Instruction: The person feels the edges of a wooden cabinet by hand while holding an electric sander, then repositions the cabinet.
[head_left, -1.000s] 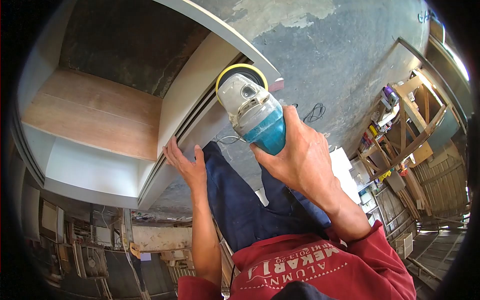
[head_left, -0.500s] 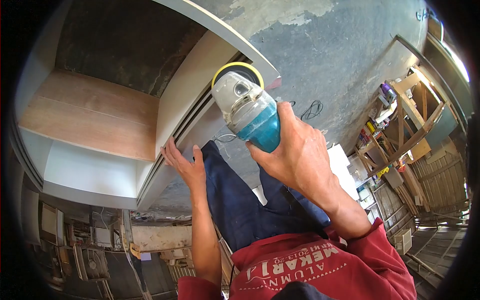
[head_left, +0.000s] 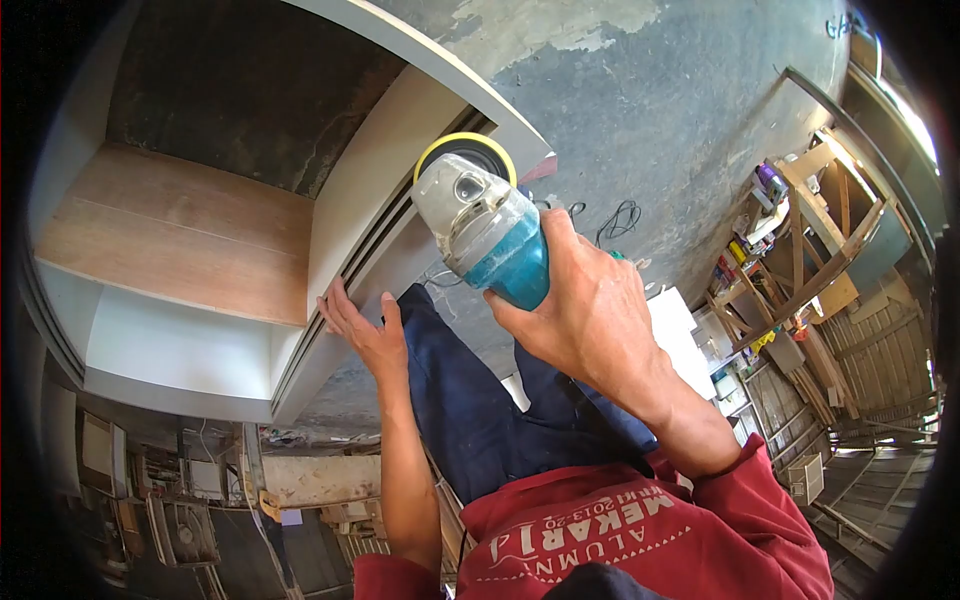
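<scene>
Power tool, cabinet edge
My right hand grips it; a slip could skid it into my left hand, spread there.

The right hand grips a teal power tool; beyond its fingers, a yellow-rimmed disc overlaps the grooved edge of a cabinet. The left hand spreads its fingers on that edge, a wooden shelf left of them, blue trousers just right.
</scene>
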